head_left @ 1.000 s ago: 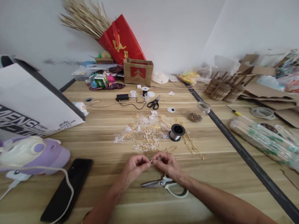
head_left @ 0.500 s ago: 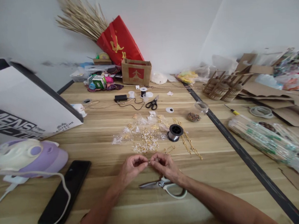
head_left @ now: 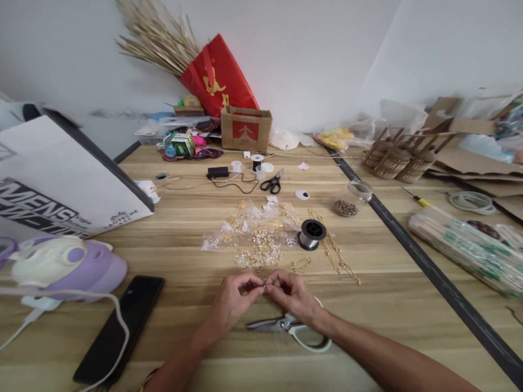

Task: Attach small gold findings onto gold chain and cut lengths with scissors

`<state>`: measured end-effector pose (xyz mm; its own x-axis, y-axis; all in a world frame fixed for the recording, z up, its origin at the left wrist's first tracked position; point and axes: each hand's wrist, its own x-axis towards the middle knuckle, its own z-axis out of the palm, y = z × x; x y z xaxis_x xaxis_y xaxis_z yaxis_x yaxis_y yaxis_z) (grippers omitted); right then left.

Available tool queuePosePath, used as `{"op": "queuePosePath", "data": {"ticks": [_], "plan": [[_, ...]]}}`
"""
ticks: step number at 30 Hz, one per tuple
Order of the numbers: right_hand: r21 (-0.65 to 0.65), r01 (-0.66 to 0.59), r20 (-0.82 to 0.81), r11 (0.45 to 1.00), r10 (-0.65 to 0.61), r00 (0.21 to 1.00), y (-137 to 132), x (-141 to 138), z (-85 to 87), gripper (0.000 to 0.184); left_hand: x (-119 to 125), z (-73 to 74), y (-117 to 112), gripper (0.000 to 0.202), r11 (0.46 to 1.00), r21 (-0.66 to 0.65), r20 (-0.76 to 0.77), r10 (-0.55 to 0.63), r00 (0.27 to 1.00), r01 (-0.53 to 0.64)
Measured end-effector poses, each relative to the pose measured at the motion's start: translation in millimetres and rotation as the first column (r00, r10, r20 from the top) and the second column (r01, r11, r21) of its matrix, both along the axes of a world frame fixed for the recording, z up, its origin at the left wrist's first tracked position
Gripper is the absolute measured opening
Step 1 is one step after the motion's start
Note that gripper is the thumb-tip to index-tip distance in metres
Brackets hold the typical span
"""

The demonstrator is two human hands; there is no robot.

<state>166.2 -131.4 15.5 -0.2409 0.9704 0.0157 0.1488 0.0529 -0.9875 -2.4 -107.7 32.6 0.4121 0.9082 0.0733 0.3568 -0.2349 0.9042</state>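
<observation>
My left hand [head_left: 236,299] and my right hand [head_left: 293,295] meet fingertip to fingertip over the table. Each pinches thumb against index finger on something tiny between them, too small to name. Under my right hand and wrist lie white-handled scissors [head_left: 270,325], blades pointing left. Just beyond the fingers spreads a pile of small gold and clear beads [head_left: 262,246] with little plastic bags. A black spool of fine wire [head_left: 311,235] stands to the right of the pile. Beside it is a gold chain [head_left: 336,252], and a short gold chain piece [head_left: 298,265] lies nearer my right hand.
At left are a black phone [head_left: 119,331], a white cable, a purple-and-white device [head_left: 69,266] and a large white box [head_left: 58,180]. Farther back lie black scissors [head_left: 272,183] and a paper bag [head_left: 247,131]. Packaged sticks [head_left: 475,252] and a bead jar [head_left: 346,207] are at right.
The whole view has shifted slightly, so things on the table appear a little farther right. Both hands keep the same fingertip pinch, nearly unchanged.
</observation>
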Motion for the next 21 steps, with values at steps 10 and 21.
{"op": "queuePosePath", "data": {"ticks": [10,21], "plan": [[0.007,0.031,0.007,1.0,-0.031,1.0,0,-1,-2.4,0.024,2,2.8,-2,0.01,0.999,0.034,-0.062,0.017,0.998,-0.015],[0.024,0.009,-0.002,1.0,-0.009,1.0,-3,-2,0.8,0.026,0,-8.3,-1,0.009,0.994,-0.108,0.04,-0.023,0.999,0.027]]}}
